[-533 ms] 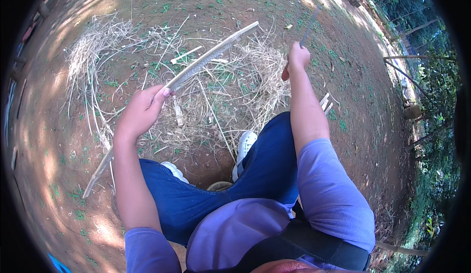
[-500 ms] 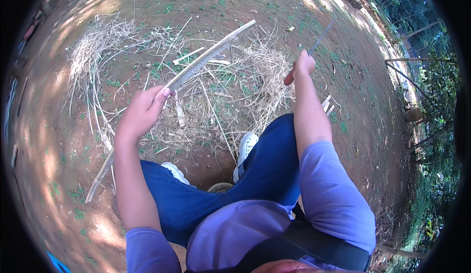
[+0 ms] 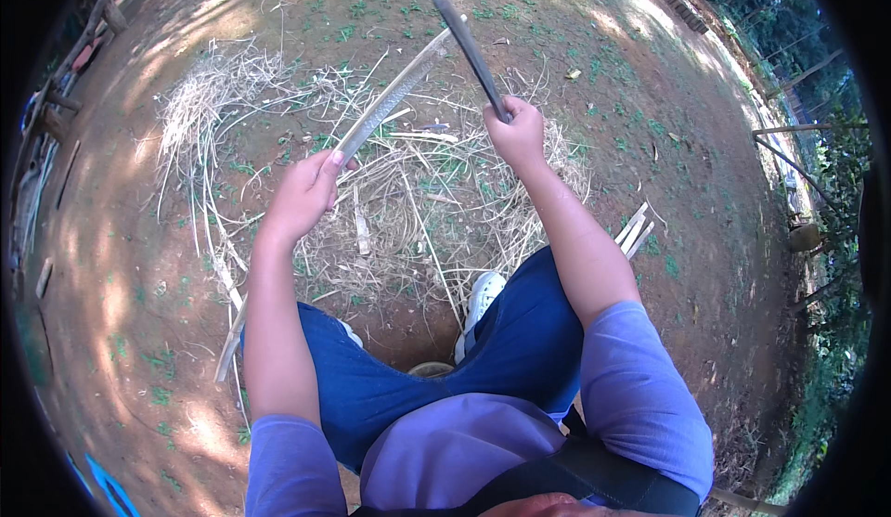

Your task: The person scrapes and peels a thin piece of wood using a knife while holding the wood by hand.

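Observation:
My left hand (image 3: 304, 194) is closed around a long split bamboo strip (image 3: 394, 93), thumb on top. One end of the strip slants away up and to the right; the other shows past my left forearm, low at the left. My right hand (image 3: 516, 135) grips a long-bladed knife (image 3: 469, 48), its dark blade pointing forward and a little left. The blade overlaps the strip's far end in the head view; whether they touch I cannot tell. My fingers hide the knife's handle.
Tangled pale shavings (image 3: 436, 183) lie on the bare earth before my feet, with a thicker heap (image 3: 218, 95) at the far left. Several split pieces (image 3: 635, 231) lie beside my right knee. Wooden posts (image 3: 113, 18) stand at the left edge, foliage (image 3: 835, 211) at the right.
My right hand has swung the knife inward from the right, so its blade now crosses the strip's far end. My left hand still holds the strip, shifted slightly right in view.

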Demonstrator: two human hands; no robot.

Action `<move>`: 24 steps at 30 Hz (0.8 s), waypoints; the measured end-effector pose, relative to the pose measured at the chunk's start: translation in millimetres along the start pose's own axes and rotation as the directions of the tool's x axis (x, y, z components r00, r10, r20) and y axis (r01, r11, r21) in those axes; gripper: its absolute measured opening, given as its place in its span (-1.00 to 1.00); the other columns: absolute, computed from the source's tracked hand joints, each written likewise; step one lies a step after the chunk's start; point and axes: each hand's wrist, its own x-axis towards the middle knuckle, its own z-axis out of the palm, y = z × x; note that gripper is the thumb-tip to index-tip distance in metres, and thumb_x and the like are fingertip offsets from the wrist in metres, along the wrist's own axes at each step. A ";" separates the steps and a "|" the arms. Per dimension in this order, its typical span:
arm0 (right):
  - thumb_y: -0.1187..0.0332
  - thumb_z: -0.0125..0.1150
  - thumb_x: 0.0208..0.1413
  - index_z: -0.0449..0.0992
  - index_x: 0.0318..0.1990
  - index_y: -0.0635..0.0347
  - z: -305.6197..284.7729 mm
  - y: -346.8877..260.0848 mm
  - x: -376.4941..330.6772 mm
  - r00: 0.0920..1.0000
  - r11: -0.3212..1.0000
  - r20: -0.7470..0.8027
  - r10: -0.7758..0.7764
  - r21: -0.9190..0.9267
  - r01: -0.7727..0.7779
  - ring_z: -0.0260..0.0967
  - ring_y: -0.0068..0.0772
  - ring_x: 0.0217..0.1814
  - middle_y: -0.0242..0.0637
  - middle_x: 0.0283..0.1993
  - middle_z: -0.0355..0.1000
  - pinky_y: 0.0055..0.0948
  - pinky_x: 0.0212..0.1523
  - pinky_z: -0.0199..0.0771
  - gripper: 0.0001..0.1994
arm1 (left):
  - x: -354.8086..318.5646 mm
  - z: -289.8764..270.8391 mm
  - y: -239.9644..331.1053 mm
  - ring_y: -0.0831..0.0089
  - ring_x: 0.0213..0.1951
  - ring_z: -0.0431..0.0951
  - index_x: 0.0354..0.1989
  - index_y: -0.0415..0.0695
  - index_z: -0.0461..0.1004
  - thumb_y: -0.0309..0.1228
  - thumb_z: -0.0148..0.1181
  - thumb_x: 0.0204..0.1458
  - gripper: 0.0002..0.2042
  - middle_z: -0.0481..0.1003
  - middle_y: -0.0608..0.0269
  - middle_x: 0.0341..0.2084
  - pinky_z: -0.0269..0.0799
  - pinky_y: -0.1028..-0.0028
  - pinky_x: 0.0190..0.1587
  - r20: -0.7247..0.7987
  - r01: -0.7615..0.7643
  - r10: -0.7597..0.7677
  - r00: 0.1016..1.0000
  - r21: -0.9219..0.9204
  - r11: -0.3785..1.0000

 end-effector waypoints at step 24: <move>0.15 0.38 -0.18 0.59 -0.42 -0.05 -27.5 15.2 22.9 0.998 0.823 -0.057 0.005 -0.567 -0.036 0.59 -0.15 -0.27 -0.32 -0.41 0.59 -0.14 -0.14 0.42 -0.81 | -4.3 10.6 25.9 0.63 -0.64 0.26 -0.18 -0.17 0.56 -0.11 -0.11 0.43 -0.59 0.26 0.45 -0.73 0.19 0.47 -0.52 0.171 0.032 -0.041 0.984 0.055 0.998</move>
